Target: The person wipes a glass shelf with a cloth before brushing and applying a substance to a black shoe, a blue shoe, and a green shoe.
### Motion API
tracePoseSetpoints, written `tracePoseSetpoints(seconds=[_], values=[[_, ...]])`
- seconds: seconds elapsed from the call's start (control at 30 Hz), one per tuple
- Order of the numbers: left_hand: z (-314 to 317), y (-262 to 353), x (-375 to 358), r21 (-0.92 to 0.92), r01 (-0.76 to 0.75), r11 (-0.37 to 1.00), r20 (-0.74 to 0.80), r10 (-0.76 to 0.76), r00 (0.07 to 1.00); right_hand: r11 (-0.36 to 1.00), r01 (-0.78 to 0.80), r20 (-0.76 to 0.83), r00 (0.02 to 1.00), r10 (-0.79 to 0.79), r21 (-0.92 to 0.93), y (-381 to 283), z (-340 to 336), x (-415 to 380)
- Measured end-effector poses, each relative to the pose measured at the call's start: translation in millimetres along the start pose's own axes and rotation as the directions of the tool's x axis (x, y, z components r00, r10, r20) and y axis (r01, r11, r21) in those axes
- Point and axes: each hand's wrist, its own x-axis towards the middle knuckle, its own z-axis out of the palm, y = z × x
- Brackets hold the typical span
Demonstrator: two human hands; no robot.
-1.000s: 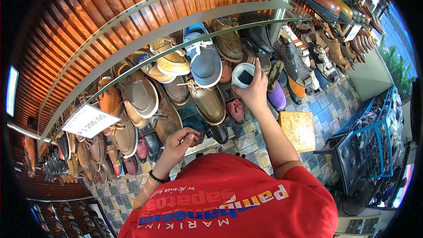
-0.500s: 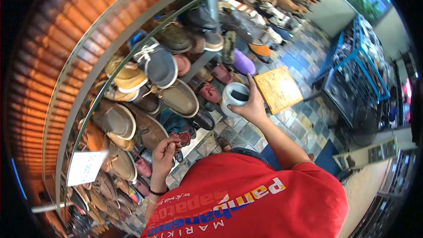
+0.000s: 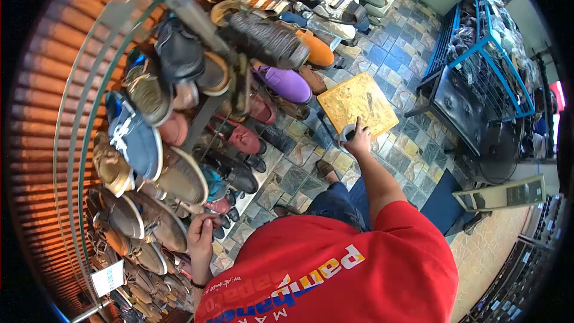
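My right hand (image 3: 360,139) is closed round the side of a small white cup-like container (image 3: 342,137) with a dark opening. It overlaps the near corner of a square stool (image 3: 359,104) with a worn yellow-brown top. My left hand (image 3: 201,231) is raised beside the shoe shelves, fingers curled with the tips pressed together; what they hold, if anything, I cannot tell. Just past it are a teal shoe (image 3: 216,188) and a tan shoe (image 3: 179,176). A purple shoe (image 3: 284,82) sticks out from the rack left of the stool.
Glass shelves packed with shoes (image 3: 136,137) fill the left side, with a white price card (image 3: 108,278) at the lower edge. A blue wire rack (image 3: 487,54) with plastic-wrapped items stands at right above a black table (image 3: 460,107). The floor (image 3: 302,185) is stone tile.
My right hand has gone down and away with the white container, towards the stool. My left hand has shifted slightly lower and left in view. The view has swung, showing more floor.
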Motion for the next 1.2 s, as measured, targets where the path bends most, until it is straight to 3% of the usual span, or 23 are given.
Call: tracePoseSetpoints(seconds=[0.1, 0.17, 0.4, 0.5, 0.57, 0.63, 0.67, 0.7, 0.77, 0.8, 0.83, 0.9, 0.97, 1.0, 1.03, 1.07, 1.1, 1.13, 1.17, 1.2], values=[[41.5, 28.1, 13.8, 0.142, 0.093, 0.985, -0.053, -0.086, 0.995, 0.993, -0.004, 0.095, 0.995, 0.015, -0.122, 19.0, 8.5, 51.0], [63.3, 33.6, 22.8, 0.102, 0.163, 0.981, -0.066, -0.157, 0.985, 0.983, 0.011, 0.140, 0.990, 0.015, -0.185, 26.4, 11.3, 76.5], [118.3, 70.2, 45.0, 0.166, 0.320, 0.933, -0.095, -0.308, 0.947, 0.973, 0.026, 0.130, 0.992, 0.004, -0.231, 35.5, 11.1, 132.4], [129.2, 84.2, 51.1, 0.186, 0.318, 0.930, -0.120, -0.300, 0.946, 0.984, -0.033, 0.107, 0.993, 0.052, -0.177, 46.5, 25.9, 144.8], [129.8, 91.2, 58.1, 0.220, 0.232, 0.947, -0.126, -0.209, 0.970, 0.958, -0.057, 0.211, 0.970, 0.119, -0.281, 37.4, 16.0, 144.2], [118.4, 100.0, 65.7, 0.346, 0.132, 0.929, -0.111, -0.099, 0.989, 0.934, 0.036, 0.180, 0.983, 0.031, -0.356, 12.2, -5.8, 131.2], [113.0, 108.7, 72.1, 0.383, 0.084, 0.920, -0.140, -0.032, 0.990, 0.944, 0.139, 0.096, 0.989, -0.115, -0.298, 19.3, 10.3, 131.1], [107.2, 119.8, 79.5, 0.420, 0.039, 0.907, -0.164, 0.034, 0.986, 0.937, 0.216, 0.110, 0.975, -0.192, -0.275, 11.5, 8.1, 126.1], [103.1, 156.9, 96.7, 0.397, 0.100, 0.912, -0.289, 0.021, 0.957, 0.893, 0.441, 0.174, 0.889, -0.423, -0.087, -6.8, 0.1, 111.0], [88.0, 159.4, 107.2, 0.651, -0.098, 0.753, -0.194, 0.290, 0.937, 0.869, 0.489, 0.307, 0.817, -0.488, 0.078, -13.8, -0.6, 104.1], [79.3, 161.5, 117.7, 0.572, -0.135, 0.809, -0.254, 0.331, 0.909, 0.829, 0.503, 0.419, 0.717, -0.557, 0.243, -24.3, 0.6, 99.5], [65.1, 188.5, 148.9, 0.605, -0.276, 0.747, -0.182, 0.467, 0.865, 0.824, 0.430, 0.681, 0.478, -0.555, 0.370, -82.2, -41.9, 65.2], [50.6, 200.0, 189.2, 0.678, -0.424, 0.601, -0.095, 0.643, 0.760, 0.769, 0.319, 0.682, 0.356, -0.639, 0.554, -117.0, -43.8, 35.4], [49.3, 208.0, 208.0, 0.672, -0.436, 0.599, -0.097, 0.655, 0.750, 0.700, 0.078, 0.644, 0.332, -0.690, 0.710, -135.8, -48.2, 17.7], [47.9, 219.0, 225.8, 0.748, -0.432, 0.504, -0.034, 0.678, 0.734, 0.573, -0.173, 0.596, 0.320, -0.737, 0.801, -154.7, -56.7, -0.2], [36.4, 208.7, 257.1, 0.792, -0.431, 0.433, -0.037, 0.737, 0.674, 0.521, -0.452, 0.672, 0.294, -0.679, 0.724, -177.2, -76.1, -16.9], [25.8, 205.6, 282.7, 0.887, -0.324, 0.330, -0.004, 0.705, 0.709, 0.424, -0.693, 0.741, 0.238, -0.628, 0.583, -198.5, -91.2, -28.0], [35.3, 227.4, 287.5, 0.925, -0.187, 0.330, -0.034, 0.563, 0.826, 0.376, -0.817, 0.760, 0.111, -0.641, 0.437, -214.4, -88.8, -28.3], [31.6, 232.3, 307.3, 0.979, -0.090, 0.184, -0.003, 0.452, 0.892, 0.330, -0.905, 0.753, -0.018, -0.658, 0.267, -228.6, -84.7, -26.4], [25.2, 231.2, 321.0, 0.977, -0.151, 0.149, 0.068, 0.455, 0.888, 0.272, -0.948, 0.755, -0.057, -0.653, 0.163, -242.7, -83.1, -26.4]])
